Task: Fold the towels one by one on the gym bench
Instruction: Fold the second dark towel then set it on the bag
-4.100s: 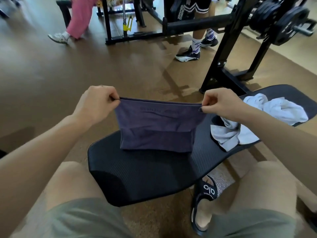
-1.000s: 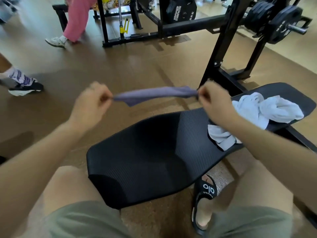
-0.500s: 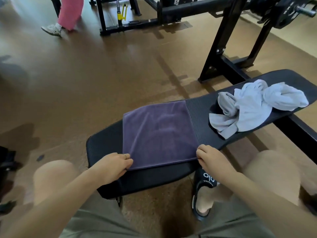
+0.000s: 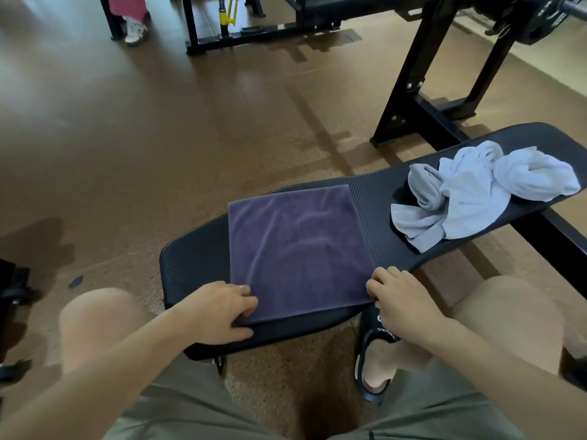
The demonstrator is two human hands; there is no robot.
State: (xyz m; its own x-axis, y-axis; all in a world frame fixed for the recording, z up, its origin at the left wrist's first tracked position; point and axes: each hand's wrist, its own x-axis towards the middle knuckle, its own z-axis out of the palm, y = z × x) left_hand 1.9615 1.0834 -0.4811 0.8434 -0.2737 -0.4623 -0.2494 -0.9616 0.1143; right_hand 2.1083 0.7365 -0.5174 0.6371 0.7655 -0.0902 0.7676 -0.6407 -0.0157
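A purple towel [image 4: 298, 249] lies flat as a folded rectangle on the near end of the black gym bench [image 4: 197, 258]. My left hand [image 4: 219, 312] pinches the towel's near left corner. My right hand [image 4: 397, 296] grips its near right corner with curled fingers. A crumpled pile of white and light grey towels [image 4: 476, 192] sits farther right along the bench, apart from both hands.
My knees flank the bench end, and a black slide sandal [image 4: 374, 354] is on my right foot below it. A black rack upright [image 4: 409, 77] with weight plates [image 4: 540, 20] stands behind the bench. A person's leg in pink trousers [image 4: 130, 11] is far back left.
The towel, stretched in the air between my hands a second ago, has been laid flat on the bench. Both hands came down to its near corners and stay there.
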